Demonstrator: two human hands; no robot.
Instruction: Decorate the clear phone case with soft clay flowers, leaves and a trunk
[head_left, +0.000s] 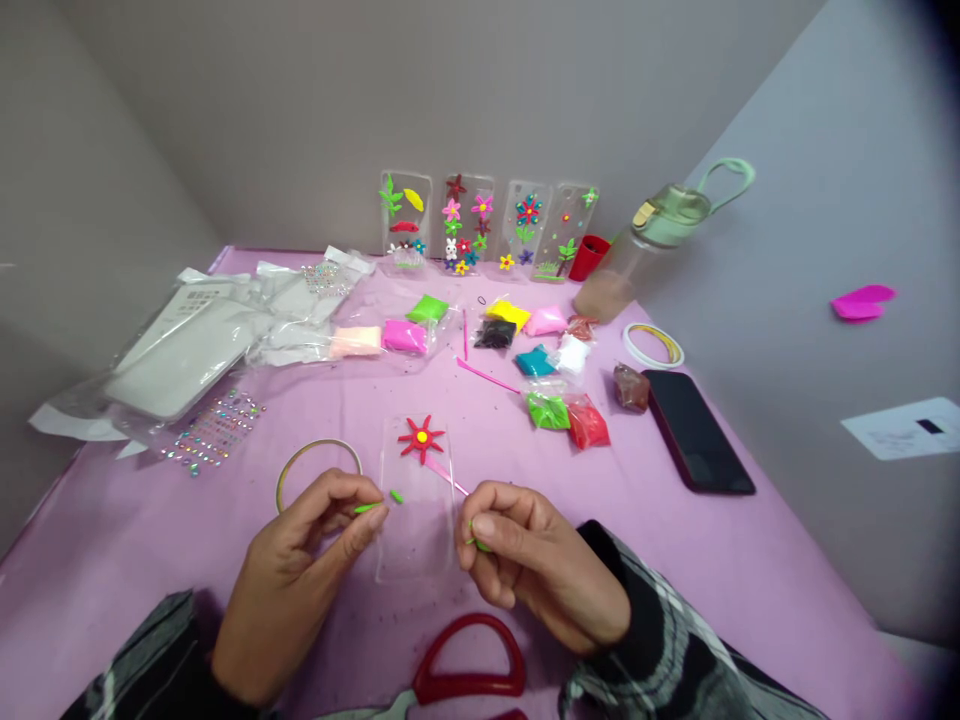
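Note:
Between the thumb and fingertips of my left hand [315, 560] is a thin strip of green clay [367, 508]. My right hand [532, 560] is closed, pinching a lump of green clay [480, 545] that its fingers partly cover. A clear phone case [416, 540] lies flat between my hands. Near its top sits a red clay flower [411, 439] with a yellow centre. Another small green clay piece [396, 496] appears over the case, just right of my left fingertips. A pink stick tool [444, 476] reaches across the case toward my right hand.
Red-handled scissors [469, 685] lie at the front edge. Clay packets [547, 410], a phone [699, 430] and a bottle [637, 250] stand or lie to the right. Decorated cases [469, 225] lean at the back. Packaged cases [187, 350] and a bangle-like ring [283, 478] are leftward.

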